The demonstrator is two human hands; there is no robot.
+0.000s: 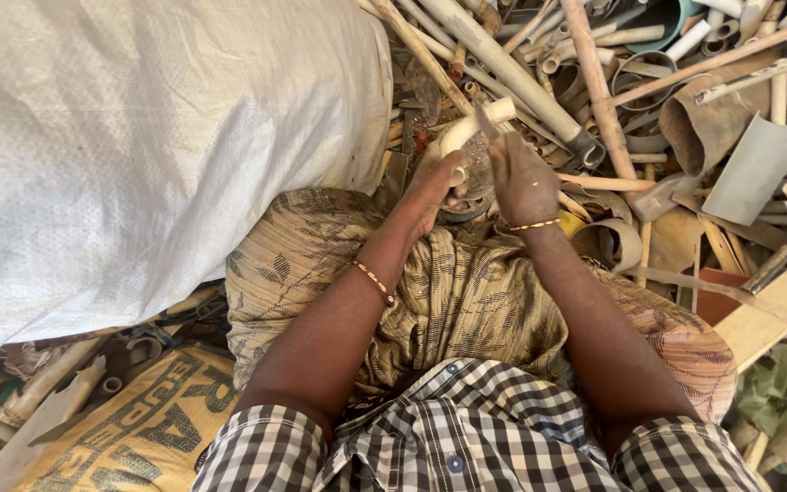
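My left hand (pixel 432 185) grips a short cream plastic pipe piece (pixel 474 126) that points up and to the right. My right hand (pixel 521 178) is closed around the handle of a dark, narrow blade-like tool (pixel 484 119), whose tip rests against the pipe piece. Both hands meet over a dark round block (pixel 472 193) just beyond my knees. Each wrist wears a thin gold and red bangle. My lap is covered by a patterned tan cloth (pixel 466 292).
A large white woven sack (pixel 138 155) fills the left. A heap of broken pipes, curved plastic shards and sticks (pixel 649 82) spreads ahead and right. A pale wooden plank (pixel 776 305) lies at right, a yellow printed sack (pixel 129 428) at lower left.
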